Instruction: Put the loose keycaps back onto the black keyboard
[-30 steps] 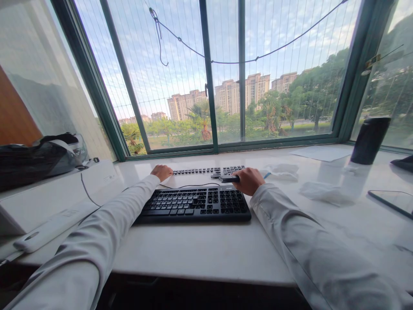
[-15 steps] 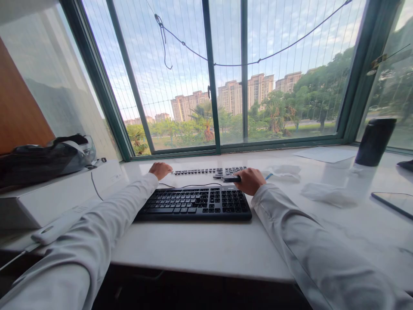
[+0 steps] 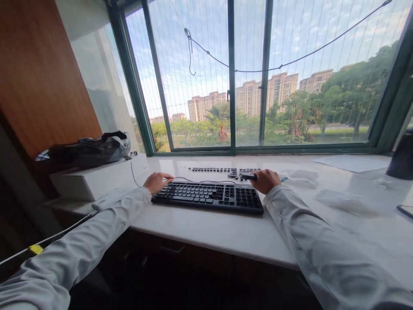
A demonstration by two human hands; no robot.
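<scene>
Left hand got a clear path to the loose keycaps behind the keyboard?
Likely yes: the left hand is at the left end of the keyboard, and only a thin cable seems to lie between it and the keycaps.

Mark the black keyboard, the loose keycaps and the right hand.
Black keyboard (image 3: 209, 197), head view: among its middle keys.
Loose keycaps (image 3: 210, 169), head view: along their row.
Right hand (image 3: 267, 180), head view: back of hand.

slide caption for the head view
Left hand at a keyboard, right hand holding a dark object, loose keycaps behind.

Plastic keyboard (image 3: 208, 196), smooth glossy tabletop (image 3: 222, 228)
</scene>
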